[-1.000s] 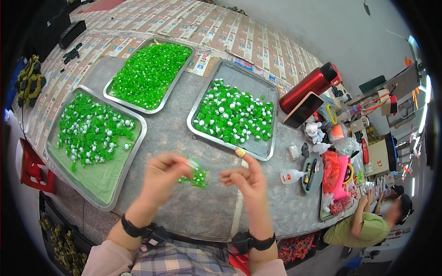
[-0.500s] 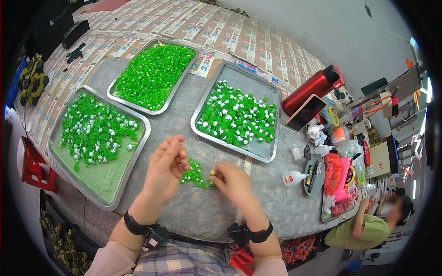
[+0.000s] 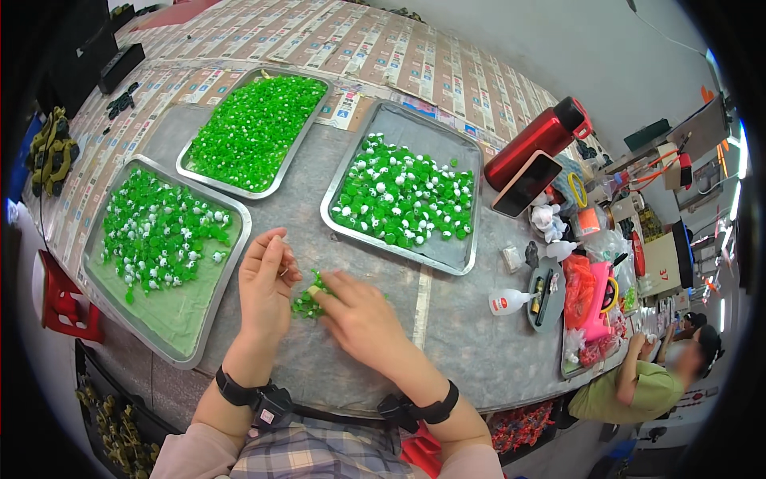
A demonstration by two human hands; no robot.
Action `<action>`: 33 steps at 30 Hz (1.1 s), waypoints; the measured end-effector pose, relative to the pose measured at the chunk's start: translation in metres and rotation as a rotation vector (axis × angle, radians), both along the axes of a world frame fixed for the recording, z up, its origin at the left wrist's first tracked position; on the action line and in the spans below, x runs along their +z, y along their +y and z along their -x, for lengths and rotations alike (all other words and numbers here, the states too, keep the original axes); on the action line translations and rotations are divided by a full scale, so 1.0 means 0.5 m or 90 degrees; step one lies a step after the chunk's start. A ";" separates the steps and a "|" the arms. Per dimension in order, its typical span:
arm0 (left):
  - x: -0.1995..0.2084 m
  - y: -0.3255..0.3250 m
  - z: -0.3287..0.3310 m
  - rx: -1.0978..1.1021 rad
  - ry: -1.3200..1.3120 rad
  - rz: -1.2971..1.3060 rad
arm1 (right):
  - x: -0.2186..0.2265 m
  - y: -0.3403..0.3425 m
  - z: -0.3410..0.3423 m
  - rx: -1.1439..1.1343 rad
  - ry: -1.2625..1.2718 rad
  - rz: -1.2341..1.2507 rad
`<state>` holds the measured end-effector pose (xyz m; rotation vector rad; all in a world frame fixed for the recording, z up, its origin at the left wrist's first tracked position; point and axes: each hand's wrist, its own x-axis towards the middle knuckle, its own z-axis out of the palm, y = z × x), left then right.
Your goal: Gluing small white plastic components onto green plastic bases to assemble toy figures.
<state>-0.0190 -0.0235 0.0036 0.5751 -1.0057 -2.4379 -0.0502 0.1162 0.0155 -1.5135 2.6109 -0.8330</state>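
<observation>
On the grey table a small pile of green plastic pieces [image 3: 305, 305] lies between my hands. My right hand [image 3: 361, 313] reaches over it with fingers stretched out and fingertips on the pieces, covering part of the pile. Something pale yellowish shows at one of its fingertips. Just left of the pile my left hand [image 3: 266, 286] is raised, its fingers curled in toward the thumb. Whatever it pinches, if anything, is hidden. Beyond my hands, a metal tray [image 3: 325, 209] holds green pieces with white, black-dotted balls. Similar pieces fill part of the left tray [image 3: 209, 335].
A third tray [image 3: 185, 164] of small green pieces stands farther back. At right are a red flask [image 3: 531, 144], a phone [image 3: 527, 185], a white squeeze bottle [image 3: 509, 301], a grey dish [image 3: 550, 315] and a pink container [image 3: 597, 307]. A person in green [image 3: 630, 391] sits beyond.
My right hand has moved left and forward onto the green pile, its fingers straightening from a pinch. My left hand has shifted slightly left, away from the pile. The view has shifted a little.
</observation>
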 end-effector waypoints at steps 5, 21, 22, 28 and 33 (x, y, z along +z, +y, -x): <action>-0.002 -0.004 -0.005 -0.011 0.009 -0.019 | -0.001 0.048 -0.017 -0.013 0.013 -0.133; 0.005 0.004 -0.003 -0.021 0.009 -0.021 | -0.043 -0.059 0.072 -0.137 -0.017 -0.062; 0.006 0.004 -0.004 -0.021 0.007 -0.017 | -0.048 -0.054 0.077 -0.127 -0.016 -0.072; 0.010 0.018 -0.019 -0.209 -0.045 0.039 | 0.048 0.021 0.067 -0.185 -0.265 0.100; 0.023 0.049 -0.024 -0.566 -0.035 -0.097 | 0.081 0.064 0.029 -0.183 -0.384 0.250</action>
